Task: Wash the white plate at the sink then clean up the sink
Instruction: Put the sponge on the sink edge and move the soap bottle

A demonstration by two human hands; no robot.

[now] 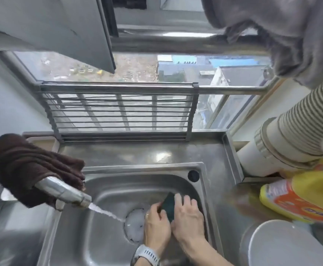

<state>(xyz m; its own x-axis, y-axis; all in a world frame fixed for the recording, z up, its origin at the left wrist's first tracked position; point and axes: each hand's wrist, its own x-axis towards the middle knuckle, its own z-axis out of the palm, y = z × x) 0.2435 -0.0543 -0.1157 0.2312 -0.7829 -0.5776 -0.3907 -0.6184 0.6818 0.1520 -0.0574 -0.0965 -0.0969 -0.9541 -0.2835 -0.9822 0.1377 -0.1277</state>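
Both hands work over the sink (107, 191) basin. The left hand (156, 225), a watch (147, 255) on its wrist, and the right hand (188, 220) hold a dark sponge (169, 206) between them; each grip is clamped on it, fingers curled round its edges. The white plate (283, 244) is not in the basin: it lies on the bench at the near right, just below a yellow bottle (301, 196), and neither hand touches it.

The sponge looks soft and light, and probably wet; it should squeeze easily and take a pinch anywhere. The plate is likely stiff, breakable and slippery once wet, so I would take it by the rim with thumb on top and fingers beneath, not by its flat face.

The tap (64, 191), draped with a brown cloth (28, 166), juts in from the left and throws a slanting stream toward the drain (134, 225). The basin walls are steel, and the rim between basin and bench is a hard lip the plate must be lifted over. Open room lies in the left half of the basin. On the right the bottle and a ribbed duct (291, 135) crowd the bench, so a lift from there wants to go up first, then left. A folded rack (118, 112) stands at the far edge against the window.
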